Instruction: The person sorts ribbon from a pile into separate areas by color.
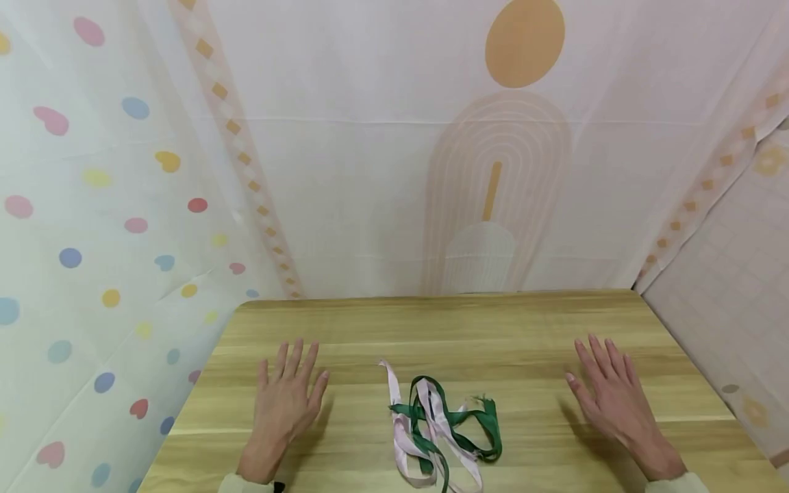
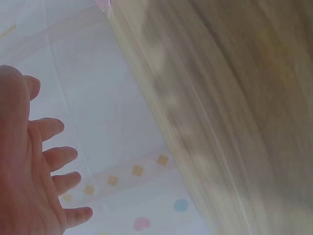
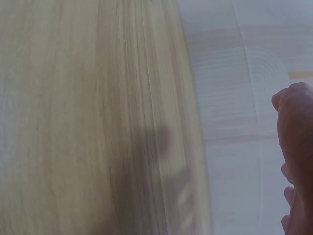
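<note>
While both hands are held flat with fingers spread, nothing is gripped yet, so this looks like the very start, before any ribbon gets picked up. The left hand (image 1: 285,400) is placed well to the left of the ribbon tangle (image 1: 440,428), and the right hand (image 1: 613,397) well to the right of it; whether the palms are actually resting on the wood or hovering just above can't be told for sure.

The tangle itself is made of a pale pink ribbon (image 1: 402,438) and a green ribbon (image 1: 487,428) crossed over each other, lying loose near the front edge of the counter (image 1: 431,329), roughly midway between the hands. For a next move, a reach inward toward the tangle would probably be needed, and a free end would have to be pinched, since the strands are looped through one another.

Behind the tangle, a light wooden surface with long grain is seen, and beyond it a printed cloth backdrop (image 1: 370,171) with an orange oval and arch pattern. Left of the tangle, a polka-dot curtain (image 1: 92,239) is hung.
</note>
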